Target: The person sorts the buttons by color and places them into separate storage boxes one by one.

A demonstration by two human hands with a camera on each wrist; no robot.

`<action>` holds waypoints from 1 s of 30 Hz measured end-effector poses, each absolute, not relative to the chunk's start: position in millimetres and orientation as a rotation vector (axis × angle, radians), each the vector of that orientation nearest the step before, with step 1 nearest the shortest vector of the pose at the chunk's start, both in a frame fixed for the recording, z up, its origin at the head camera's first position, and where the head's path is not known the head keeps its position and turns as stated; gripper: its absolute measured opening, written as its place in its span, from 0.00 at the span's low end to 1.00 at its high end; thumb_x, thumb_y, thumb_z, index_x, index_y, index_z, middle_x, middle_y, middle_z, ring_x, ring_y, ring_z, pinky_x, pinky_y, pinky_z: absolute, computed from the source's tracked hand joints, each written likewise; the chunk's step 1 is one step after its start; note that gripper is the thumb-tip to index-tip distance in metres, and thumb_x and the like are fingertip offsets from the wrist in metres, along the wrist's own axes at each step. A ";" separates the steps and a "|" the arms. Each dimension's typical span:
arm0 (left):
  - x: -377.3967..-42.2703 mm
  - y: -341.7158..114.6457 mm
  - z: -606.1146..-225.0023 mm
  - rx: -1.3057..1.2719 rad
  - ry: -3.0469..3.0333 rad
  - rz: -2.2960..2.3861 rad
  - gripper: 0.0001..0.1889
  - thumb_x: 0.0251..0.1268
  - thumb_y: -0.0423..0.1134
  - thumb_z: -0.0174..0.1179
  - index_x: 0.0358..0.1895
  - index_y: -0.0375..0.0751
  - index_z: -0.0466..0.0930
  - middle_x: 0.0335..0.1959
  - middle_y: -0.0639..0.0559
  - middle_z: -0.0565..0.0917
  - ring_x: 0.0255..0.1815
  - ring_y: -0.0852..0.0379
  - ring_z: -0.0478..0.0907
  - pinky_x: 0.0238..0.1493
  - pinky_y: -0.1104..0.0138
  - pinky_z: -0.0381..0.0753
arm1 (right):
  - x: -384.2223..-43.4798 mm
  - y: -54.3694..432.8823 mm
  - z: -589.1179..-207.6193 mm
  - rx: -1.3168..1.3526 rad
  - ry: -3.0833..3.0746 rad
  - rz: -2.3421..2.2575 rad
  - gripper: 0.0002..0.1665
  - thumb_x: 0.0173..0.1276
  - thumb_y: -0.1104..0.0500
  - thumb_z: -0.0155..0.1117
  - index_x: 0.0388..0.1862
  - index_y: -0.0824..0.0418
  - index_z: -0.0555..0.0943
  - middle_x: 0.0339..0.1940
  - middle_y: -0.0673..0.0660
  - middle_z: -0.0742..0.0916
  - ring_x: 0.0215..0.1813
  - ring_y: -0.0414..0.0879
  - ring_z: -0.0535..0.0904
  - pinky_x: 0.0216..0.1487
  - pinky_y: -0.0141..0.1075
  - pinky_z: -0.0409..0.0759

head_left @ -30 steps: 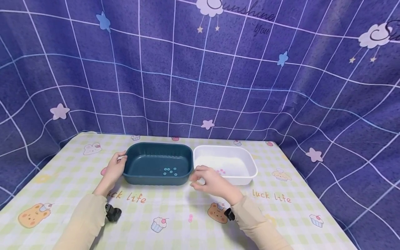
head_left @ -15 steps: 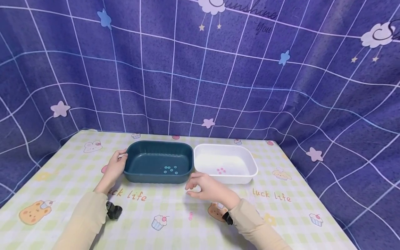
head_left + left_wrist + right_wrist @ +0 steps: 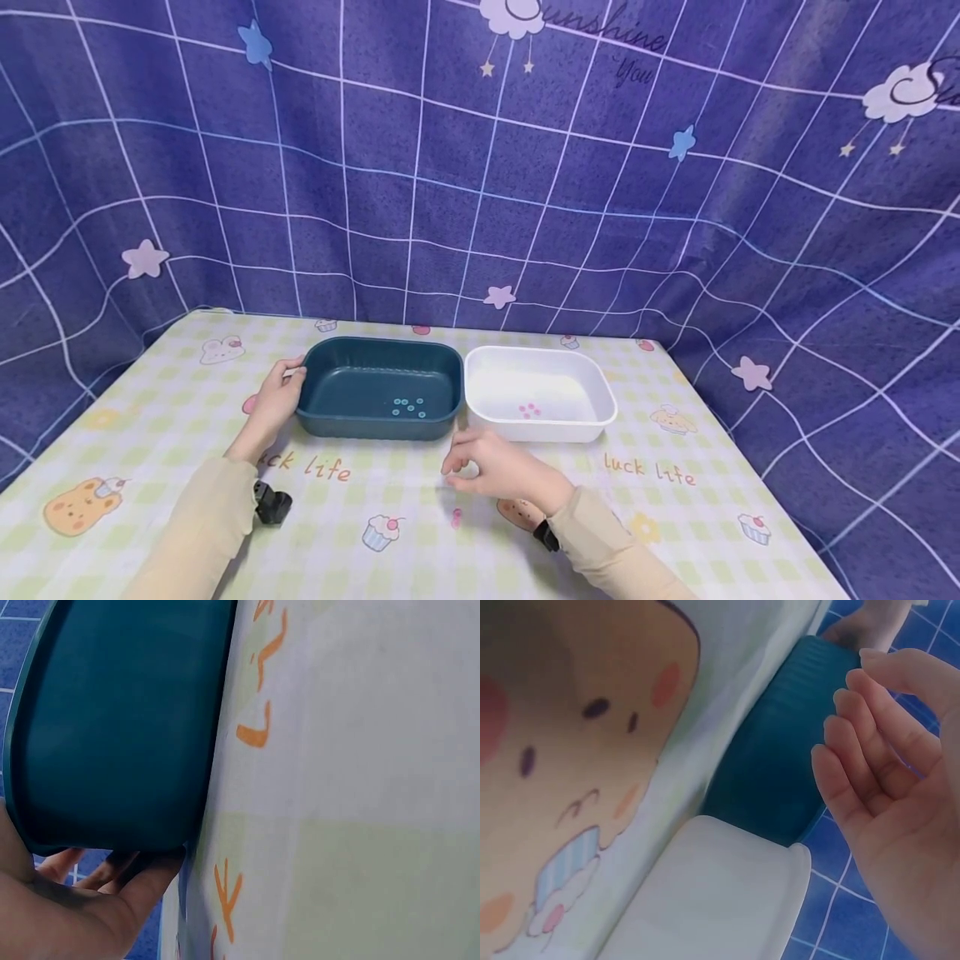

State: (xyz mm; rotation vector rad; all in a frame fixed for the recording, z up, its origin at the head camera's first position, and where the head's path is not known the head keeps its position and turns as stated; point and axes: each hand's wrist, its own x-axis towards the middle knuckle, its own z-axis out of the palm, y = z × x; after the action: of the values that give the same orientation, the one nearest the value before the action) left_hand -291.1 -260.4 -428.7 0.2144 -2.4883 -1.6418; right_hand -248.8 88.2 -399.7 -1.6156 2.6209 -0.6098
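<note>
My left hand (image 3: 281,398) holds the left end of a dark teal tray (image 3: 382,428); in the left wrist view its thumb is at the rim and the fingers lie against the outer end wall. Inside that tray lie several small round light-blue pieces (image 3: 410,408), perhaps buttons or beads. My right hand (image 3: 498,468) hovers in front of the place where the trays meet, fingers loosely bent, with nothing visible between thumb and fingertips. Just below its fingertips, small pink pieces (image 3: 457,518) lie on the tablecloth. A white tray (image 3: 555,431) contains several similar pink pieces (image 3: 529,411).
Both trays stand side by side toward the back of the table, on a checked cloth (image 3: 300,533) with printed cartoons and lettering. A blue curtain (image 3: 375,208) with a white grid hangs behind. A black wrist camera (image 3: 272,505) is strapped to the left wrist.
My right hand has drawn back from the trays toward the front, nearer the pink pieces on the cloth. The pink pieces in the white tray are now uncovered. The left hand keeps its place.
</note>
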 end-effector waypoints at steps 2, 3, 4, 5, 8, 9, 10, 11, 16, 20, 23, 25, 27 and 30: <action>-291.6 -260.4 -428.3 0.217 -2.491 -1.644 0.28 0.76 0.48 0.31 0.71 0.35 0.52 0.61 0.28 0.67 0.57 0.42 0.69 0.39 0.74 0.71 | -247.0 88.6 -399.8 -1.595 2.619 -0.597 0.06 0.63 0.58 0.64 0.36 0.57 0.85 0.33 0.48 0.82 0.38 0.33 0.76 0.44 0.19 0.73; -291.8 -260.4 -428.1 0.217 -2.492 -1.644 0.28 0.76 0.48 0.31 0.71 0.35 0.52 0.61 0.28 0.67 0.57 0.42 0.69 0.39 0.74 0.71 | -246.2 89.0 -400.0 -1.581 2.617 -0.593 0.06 0.63 0.58 0.63 0.36 0.57 0.85 0.33 0.48 0.82 0.38 0.33 0.76 0.44 0.19 0.73; -292.2 -260.5 -427.9 0.217 -2.493 -1.645 0.28 0.76 0.48 0.31 0.71 0.35 0.52 0.61 0.28 0.67 0.57 0.42 0.69 0.39 0.74 0.71 | -245.4 89.3 -400.0 -1.570 2.613 -0.593 0.06 0.63 0.58 0.63 0.36 0.57 0.85 0.33 0.48 0.82 0.38 0.33 0.76 0.44 0.20 0.73; -292.5 -260.6 -427.7 0.218 -2.494 -1.647 0.28 0.76 0.48 0.31 0.71 0.35 0.52 0.62 0.28 0.67 0.58 0.42 0.68 0.40 0.73 0.71 | -244.9 89.7 -400.4 -1.564 2.611 -0.589 0.06 0.63 0.59 0.63 0.36 0.57 0.85 0.33 0.47 0.82 0.38 0.33 0.76 0.44 0.21 0.74; -293.3 -260.9 -427.2 0.214 -2.493 -1.649 0.28 0.76 0.48 0.31 0.71 0.35 0.52 0.62 0.28 0.66 0.59 0.41 0.68 0.42 0.71 0.71 | -243.9 90.6 -401.9 -1.576 2.597 -0.581 0.05 0.62 0.59 0.63 0.35 0.57 0.85 0.32 0.48 0.82 0.37 0.33 0.75 0.43 0.21 0.74; -293.5 -261.0 -427.0 0.213 -2.494 -1.647 0.28 0.76 0.48 0.31 0.71 0.34 0.52 0.63 0.28 0.66 0.59 0.41 0.67 0.44 0.69 0.72 | -243.6 91.1 -402.5 -1.581 2.591 -0.581 0.05 0.62 0.60 0.63 0.35 0.57 0.85 0.32 0.48 0.82 0.37 0.33 0.75 0.43 0.20 0.74; -293.7 -260.9 -426.8 0.213 -2.494 -1.648 0.28 0.76 0.48 0.31 0.71 0.34 0.52 0.63 0.28 0.66 0.60 0.41 0.67 0.45 0.67 0.72 | -243.3 91.5 -403.0 -1.588 2.586 -0.579 0.05 0.62 0.60 0.63 0.35 0.57 0.85 0.31 0.48 0.82 0.37 0.34 0.75 0.43 0.20 0.73; -293.9 -260.8 -426.6 0.214 -2.493 -1.649 0.27 0.76 0.47 0.31 0.71 0.34 0.52 0.63 0.28 0.65 0.60 0.40 0.67 0.47 0.65 0.72 | -243.0 92.0 -403.5 -1.598 2.585 -0.572 0.05 0.61 0.60 0.63 0.35 0.57 0.85 0.31 0.48 0.82 0.37 0.34 0.76 0.43 0.19 0.73; -294.4 -260.1 -425.8 0.209 -2.489 -1.657 0.28 0.76 0.47 0.30 0.71 0.33 0.51 0.65 0.27 0.64 0.63 0.38 0.65 0.57 0.54 0.69 | -241.1 95.3 -406.7 -1.633 2.566 -0.557 0.04 0.61 0.60 0.65 0.34 0.57 0.85 0.29 0.48 0.82 0.36 0.34 0.75 0.43 0.17 0.70; -294.5 -259.5 -426.1 0.209 -2.489 -1.658 0.28 0.77 0.48 0.30 0.71 0.33 0.51 0.65 0.27 0.63 0.63 0.37 0.64 0.59 0.52 0.67 | -240.0 98.2 -409.4 -1.630 2.553 -0.536 0.04 0.61 0.59 0.65 0.33 0.56 0.85 0.29 0.46 0.81 0.36 0.34 0.75 0.44 0.17 0.69; -294.2 -259.1 -427.0 0.218 -2.496 -1.651 0.28 0.76 0.48 0.30 0.71 0.34 0.51 0.65 0.27 0.63 0.63 0.38 0.65 0.56 0.55 0.69 | -239.1 100.3 -410.5 -1.601 2.549 -0.521 0.04 0.60 0.59 0.66 0.33 0.55 0.85 0.29 0.46 0.81 0.36 0.33 0.75 0.43 0.16 0.69; -293.9 -259.0 -427.7 0.224 -2.501 -1.647 0.28 0.76 0.48 0.30 0.71 0.34 0.52 0.65 0.28 0.64 0.62 0.39 0.66 0.54 0.58 0.70 | -238.6 101.6 -411.3 -1.567 2.540 -0.525 0.04 0.60 0.59 0.66 0.34 0.55 0.85 0.30 0.45 0.81 0.36 0.32 0.75 0.43 0.16 0.69; -293.5 -258.9 -428.2 0.227 -2.507 -1.640 0.28 0.76 0.48 0.30 0.71 0.34 0.52 0.64 0.28 0.65 0.61 0.40 0.66 0.51 0.61 0.71 | -238.3 102.5 -412.3 -1.546 2.530 -0.524 0.04 0.59 0.60 0.66 0.33 0.55 0.86 0.30 0.46 0.82 0.36 0.31 0.75 0.43 0.16 0.70; -293.5 -259.0 -428.6 0.232 -2.512 -1.626 0.28 0.76 0.48 0.30 0.71 0.34 0.52 0.63 0.28 0.66 0.60 0.40 0.67 0.47 0.66 0.72 | -238.3 103.1 -413.6 -1.531 2.512 -0.530 0.04 0.58 0.60 0.67 0.33 0.55 0.86 0.30 0.46 0.82 0.36 0.31 0.76 0.42 0.16 0.71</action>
State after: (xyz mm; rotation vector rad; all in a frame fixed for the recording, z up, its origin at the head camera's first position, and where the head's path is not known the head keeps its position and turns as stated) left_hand -293.5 -259.0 -428.6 0.2321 -2.5116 -1.6263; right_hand -238.3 103.1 -413.6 -1.5308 2.5124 -0.5296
